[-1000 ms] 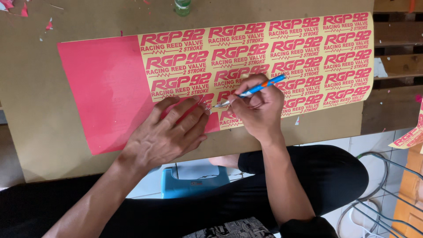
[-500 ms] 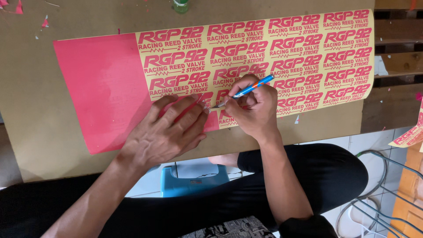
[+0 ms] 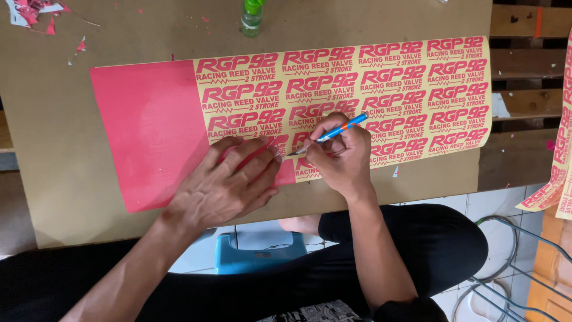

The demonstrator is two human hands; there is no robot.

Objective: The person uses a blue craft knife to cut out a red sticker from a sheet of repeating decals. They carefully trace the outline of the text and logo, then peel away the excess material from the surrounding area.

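Pressing flat with fingers spread, the left hand (image 3: 223, 185) holds nothing and pins the sticker sheet (image 3: 298, 113) near its front edge on the bench (image 3: 53, 149). The right hand (image 3: 336, 155) is closed around a blue craft knife (image 3: 328, 134), tip pointing left, just beside the left fingertips. The sheet's long axis runs left to right.

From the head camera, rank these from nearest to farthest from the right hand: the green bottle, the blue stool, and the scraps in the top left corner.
From the right hand:
1. Blue stool, below, under the board's near edge.
2. Green bottle, above, at the board's far edge.
3. Scraps, far top-left corner.
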